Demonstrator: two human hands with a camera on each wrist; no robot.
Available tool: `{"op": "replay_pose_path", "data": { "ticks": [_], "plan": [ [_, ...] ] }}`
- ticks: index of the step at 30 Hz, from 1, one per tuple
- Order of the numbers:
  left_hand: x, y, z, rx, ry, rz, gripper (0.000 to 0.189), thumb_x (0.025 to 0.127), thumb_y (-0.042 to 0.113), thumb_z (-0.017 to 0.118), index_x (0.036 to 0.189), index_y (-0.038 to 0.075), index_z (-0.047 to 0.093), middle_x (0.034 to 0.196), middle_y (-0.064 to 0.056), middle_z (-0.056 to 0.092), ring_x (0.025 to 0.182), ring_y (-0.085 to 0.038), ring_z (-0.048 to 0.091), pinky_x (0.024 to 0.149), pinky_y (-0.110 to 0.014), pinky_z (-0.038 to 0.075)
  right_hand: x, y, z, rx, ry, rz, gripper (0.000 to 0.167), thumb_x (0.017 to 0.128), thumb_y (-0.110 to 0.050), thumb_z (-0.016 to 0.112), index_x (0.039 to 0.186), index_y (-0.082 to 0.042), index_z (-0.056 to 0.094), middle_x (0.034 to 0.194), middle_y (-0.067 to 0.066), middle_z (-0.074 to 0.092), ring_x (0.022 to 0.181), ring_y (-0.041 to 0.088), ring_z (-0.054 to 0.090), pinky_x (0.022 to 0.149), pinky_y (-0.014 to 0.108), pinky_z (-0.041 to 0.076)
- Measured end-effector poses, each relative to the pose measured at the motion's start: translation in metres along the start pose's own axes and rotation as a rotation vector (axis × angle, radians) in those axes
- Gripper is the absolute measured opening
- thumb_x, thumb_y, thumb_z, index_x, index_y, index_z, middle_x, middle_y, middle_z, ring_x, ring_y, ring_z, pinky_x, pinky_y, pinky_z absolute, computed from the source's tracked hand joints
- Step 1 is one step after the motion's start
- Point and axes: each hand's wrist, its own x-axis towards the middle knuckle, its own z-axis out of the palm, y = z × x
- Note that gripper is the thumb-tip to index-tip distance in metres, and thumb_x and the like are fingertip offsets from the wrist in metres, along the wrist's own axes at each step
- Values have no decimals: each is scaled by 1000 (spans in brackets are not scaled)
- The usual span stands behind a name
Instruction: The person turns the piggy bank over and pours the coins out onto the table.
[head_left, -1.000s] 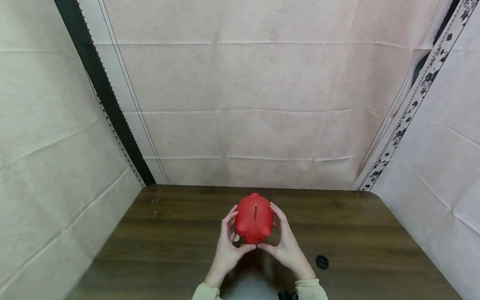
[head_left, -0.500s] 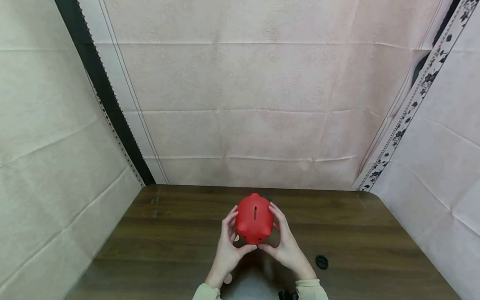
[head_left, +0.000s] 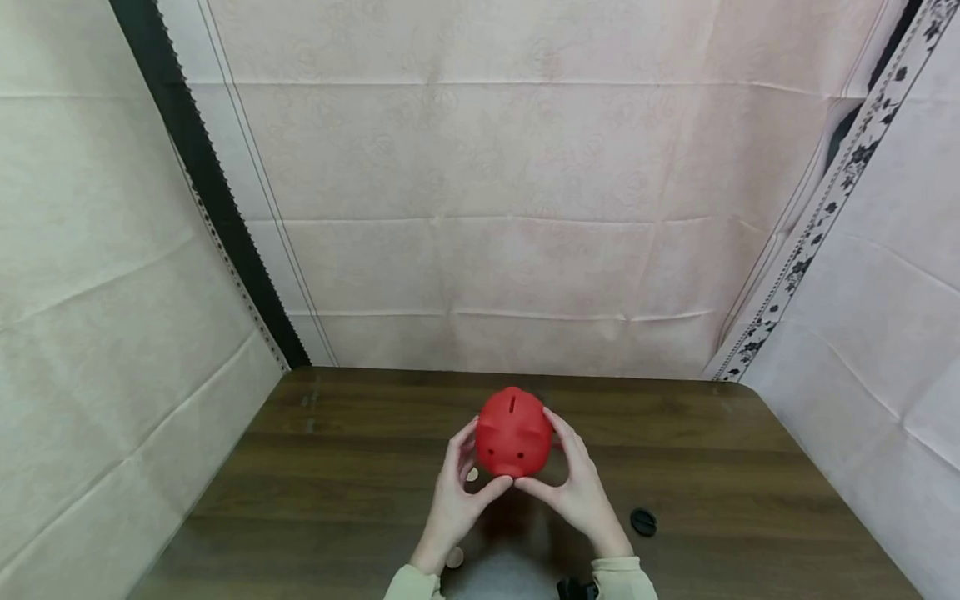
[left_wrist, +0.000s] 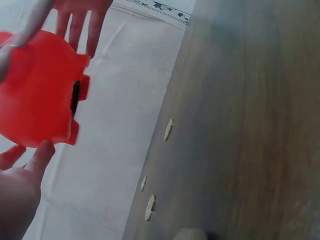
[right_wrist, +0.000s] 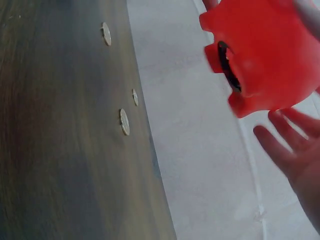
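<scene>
Both hands hold a red piggy bank above the table, its snout toward the head camera and its coin slot on top. My left hand grips its left side and my right hand its right, thumbs meeting under the snout. The right wrist view shows the round, dark-rimmed hole in the belly of the piggy bank, with no plug in it. One coin lies beside the left fingers, and another coin by the left wrist. Right of the right wrist lies a black round plug.
The brown wooden table has pale cloth hangings behind it and at both sides. In the left wrist view a small coin and a larger coin lie near the table edge, with another coin farther along.
The piggy bank has tipped so its face shows more and its slot sits farther back. A coin has appeared on the table by the left wrist. Both hands still hold the bank.
</scene>
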Motion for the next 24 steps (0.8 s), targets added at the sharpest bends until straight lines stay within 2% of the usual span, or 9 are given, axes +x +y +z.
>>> {"op": "replay_pose_path", "data": {
  "ticks": [3, 6, 9, 12, 15, 20, 24],
  "plan": [
    [0, 1, 0, -9, 15, -32, 72, 83, 14, 76, 144, 29, 40, 143, 1, 50, 116, -14, 56, 93, -24, 50, 1, -2, -1, 10, 24, 127, 87, 72, -33, 86, 145, -26, 41, 139, 2, 55, 115, 20, 57, 91, 44, 53],
    [0, 3, 0, -16, 31, -43, 63, 88, 15, 71, 143, 29, 45, 143, 2, 50, 108, -12, 57, 85, -24, 53, 1, -4, 0, 21, 45, 215, 76, 77, -34, 82, 142, -20, 45, 133, 7, 61, 114, 27, 60, 93, 51, 51],
    [-1, 5, 0, -1, 51, -36, 54, 91, 16, 67, 140, 28, 49, 141, 4, 52, 112, -9, 54, 93, -26, 50, 0, -6, 0, 20, 71, 284, 64, 84, -34, 75, 139, -14, 49, 127, 11, 65, 111, 30, 62, 93, 53, 52],
    [-1, 5, 0, 29, 54, -32, 48, 92, 19, 65, 138, 29, 53, 140, 6, 55, 118, -6, 51, 102, -32, 44, 0, -6, 0, 12, 102, 341, 53, 90, -35, 67, 135, -11, 53, 119, 13, 69, 104, 28, 66, 88, 46, 55],
    [0, 4, 1, 37, 38, -37, 44, 94, 21, 63, 136, 29, 55, 140, 7, 56, 120, -3, 51, 104, -31, 43, 0, -5, 0, -35, 138, 383, 45, 93, -38, 62, 128, -9, 59, 105, 13, 73, 89, 21, 69, 77, 34, 57],
    [1, 1, 2, 36, 14, 6, 38, 95, 18, 61, 133, 21, 59, 132, -3, 59, 110, -5, 58, 91, -24, 50, 3, -3, -3, -143, 151, 459, 44, 94, -44, 57, 114, -7, 67, 76, 8, 70, 63, 13, 58, 62, 26, 46],
    [1, -2, 2, 44, 11, 34, 34, 94, 13, 61, 128, 16, 62, 121, -8, 60, 95, -7, 63, 80, -22, 52, 5, -2, -6, -189, 114, 499, 46, 96, -48, 53, 105, -7, 70, 61, 3, 60, 56, 12, 49, 56, 25, 38]
  ]
}}
